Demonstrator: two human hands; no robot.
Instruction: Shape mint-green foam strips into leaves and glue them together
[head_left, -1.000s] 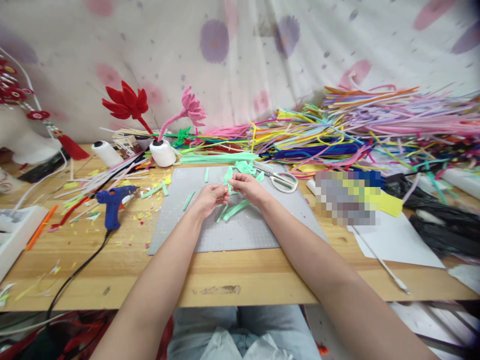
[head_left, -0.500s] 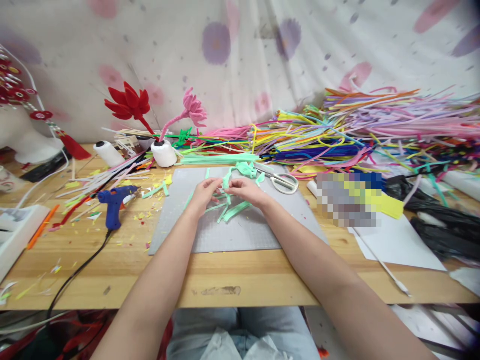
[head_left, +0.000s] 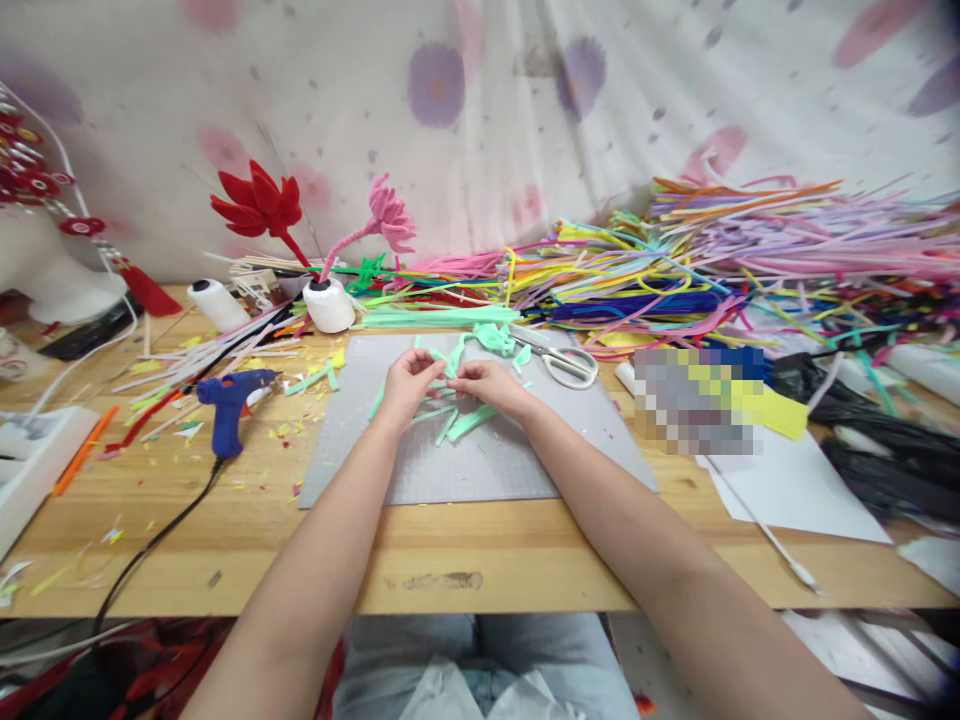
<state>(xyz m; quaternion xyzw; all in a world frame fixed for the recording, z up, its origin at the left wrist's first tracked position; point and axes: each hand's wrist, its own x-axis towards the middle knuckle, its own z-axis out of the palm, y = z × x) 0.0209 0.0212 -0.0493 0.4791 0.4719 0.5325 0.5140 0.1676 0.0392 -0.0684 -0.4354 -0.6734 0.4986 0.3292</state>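
Note:
Over the grey cutting mat (head_left: 345, 460), my left hand (head_left: 409, 388) and my right hand (head_left: 493, 386) meet with fingertips almost touching. Both pinch a mint-green pipe cleaner (head_left: 454, 358), whose bent part shows between and above the fingers; its held ends are hidden. Cut mint-green pieces (head_left: 472, 423) lie on the mat just below the hands. Behind them rests a bunch of curled mint-green shapes (head_left: 493, 338). Scissors (head_left: 568, 368) with pale handles lie to the right of that bunch, at the mat's back edge.
A blue glue gun (head_left: 229, 410) lies on the left, its cord trailing over the table edge. A red flower (head_left: 260, 200) and a pink flower (head_left: 390, 215) stand near a white thread spool (head_left: 328, 306). Bundles of coloured pipe cleaners (head_left: 637, 270) are heaped along the back.
Both hands have shifted slightly, and my left fingers sit a little higher. The mint-green pipe cleaner has turned a little between the fingertips. Other things stay put.

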